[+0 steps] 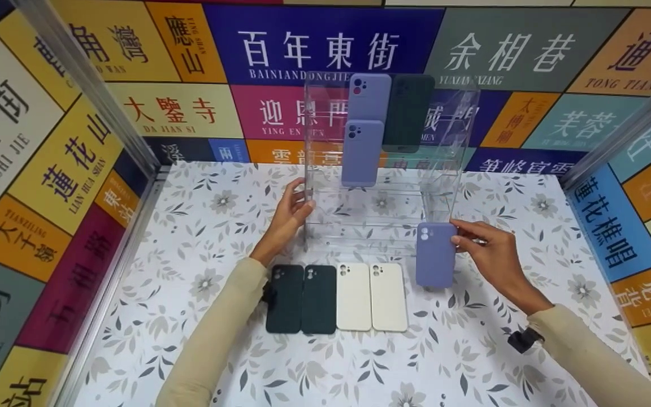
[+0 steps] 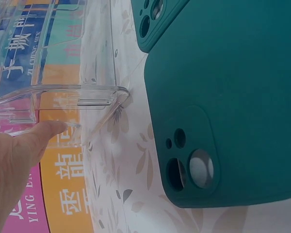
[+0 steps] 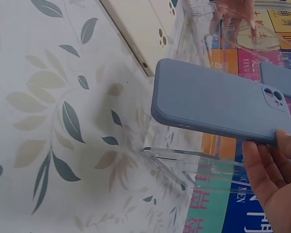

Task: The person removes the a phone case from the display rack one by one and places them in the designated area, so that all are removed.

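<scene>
My right hand (image 1: 495, 257) pinches a lilac phone case (image 1: 435, 263) by its upper right edge, thumb in front and fingers behind, as the right wrist view shows. The case hangs with its camera cutout up, overlapping the lower right front of a clear plastic display rack (image 1: 464, 130). With my left hand (image 1: 290, 215) I hold the rack's left side, the thumb toward the front. Higher up, the rack bears two lilac cases, an upper one (image 1: 369, 97) and a lower one (image 1: 363, 161), plus a dark green case (image 1: 414, 113) on the right.
Before the rack, two dark green cases (image 1: 319, 299) and two cream cases (image 1: 389, 297) lie side by side in a row on the floral tabletop (image 1: 207, 333). Panels with printed characters (image 1: 325, 45) stand behind and at both sides. The left forearm passes beside the row.
</scene>
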Action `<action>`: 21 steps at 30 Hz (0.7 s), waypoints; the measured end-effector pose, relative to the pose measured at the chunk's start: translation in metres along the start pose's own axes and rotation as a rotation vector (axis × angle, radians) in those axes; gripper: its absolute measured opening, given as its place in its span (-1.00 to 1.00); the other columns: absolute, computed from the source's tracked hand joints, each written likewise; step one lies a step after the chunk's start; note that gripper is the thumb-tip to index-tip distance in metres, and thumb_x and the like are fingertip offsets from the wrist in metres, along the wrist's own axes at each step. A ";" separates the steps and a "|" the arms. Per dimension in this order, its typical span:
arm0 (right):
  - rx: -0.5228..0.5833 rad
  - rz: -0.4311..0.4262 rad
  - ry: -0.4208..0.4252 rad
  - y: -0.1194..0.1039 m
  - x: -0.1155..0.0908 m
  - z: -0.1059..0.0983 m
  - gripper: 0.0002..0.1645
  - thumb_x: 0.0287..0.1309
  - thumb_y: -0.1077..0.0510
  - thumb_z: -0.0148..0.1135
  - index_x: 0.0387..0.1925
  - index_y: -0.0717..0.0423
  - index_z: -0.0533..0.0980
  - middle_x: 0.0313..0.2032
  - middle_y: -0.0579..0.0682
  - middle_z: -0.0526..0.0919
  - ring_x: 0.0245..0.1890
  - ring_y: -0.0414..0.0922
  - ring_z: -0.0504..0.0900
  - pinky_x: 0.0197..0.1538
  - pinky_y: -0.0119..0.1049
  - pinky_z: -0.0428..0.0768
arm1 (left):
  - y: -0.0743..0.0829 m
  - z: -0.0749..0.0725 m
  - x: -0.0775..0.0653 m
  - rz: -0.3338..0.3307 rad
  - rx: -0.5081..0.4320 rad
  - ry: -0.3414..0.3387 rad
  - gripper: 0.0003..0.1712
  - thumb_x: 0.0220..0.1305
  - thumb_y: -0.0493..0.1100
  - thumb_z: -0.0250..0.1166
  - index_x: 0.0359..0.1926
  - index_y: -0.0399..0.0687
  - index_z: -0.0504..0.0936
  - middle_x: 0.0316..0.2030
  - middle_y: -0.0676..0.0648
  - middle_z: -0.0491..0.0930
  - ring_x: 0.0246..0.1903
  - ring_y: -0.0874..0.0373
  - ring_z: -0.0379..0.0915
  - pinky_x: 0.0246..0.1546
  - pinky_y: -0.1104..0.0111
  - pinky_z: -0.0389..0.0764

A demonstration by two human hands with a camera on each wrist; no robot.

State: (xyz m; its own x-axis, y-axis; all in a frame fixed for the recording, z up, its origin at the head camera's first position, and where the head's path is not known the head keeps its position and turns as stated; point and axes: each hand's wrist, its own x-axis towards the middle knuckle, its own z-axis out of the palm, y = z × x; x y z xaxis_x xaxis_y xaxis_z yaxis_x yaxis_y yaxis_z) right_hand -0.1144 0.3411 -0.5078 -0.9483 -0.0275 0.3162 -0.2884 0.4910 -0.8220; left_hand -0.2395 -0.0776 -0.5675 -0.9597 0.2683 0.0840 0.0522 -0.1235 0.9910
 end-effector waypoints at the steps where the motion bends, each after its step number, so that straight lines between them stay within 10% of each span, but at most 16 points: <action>1: 0.006 0.014 -0.005 0.001 -0.001 0.000 -0.54 0.36 0.47 0.43 0.23 0.19 0.75 -0.17 0.21 0.79 -0.20 -0.31 0.77 -0.14 -0.37 0.78 | 0.000 0.000 0.000 -0.002 0.000 0.002 -0.18 0.64 -0.18 0.27 0.73 -0.13 0.12 0.45 -0.40 0.42 0.49 -0.43 0.34 0.44 -0.33 0.36; 21: 0.128 0.352 -0.183 0.019 -0.018 -0.003 -0.51 0.44 0.42 0.38 0.34 0.41 0.61 -0.04 0.36 0.76 -0.24 -0.28 0.81 -0.15 -0.28 0.82 | 0.000 -0.001 0.000 -0.012 0.040 0.013 -0.23 0.66 -0.19 0.25 0.71 -0.06 0.16 0.45 -0.36 0.45 0.47 -0.33 0.41 0.42 -0.11 0.47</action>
State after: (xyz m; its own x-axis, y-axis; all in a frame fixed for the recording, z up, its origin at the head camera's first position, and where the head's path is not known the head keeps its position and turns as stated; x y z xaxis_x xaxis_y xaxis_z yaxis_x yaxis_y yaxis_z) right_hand -0.1027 0.3536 -0.5278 -0.9965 -0.0377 -0.0747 0.0544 0.3860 -0.9209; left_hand -0.2398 -0.0782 -0.5677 -0.9636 0.2575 0.0715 0.0519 -0.0821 0.9953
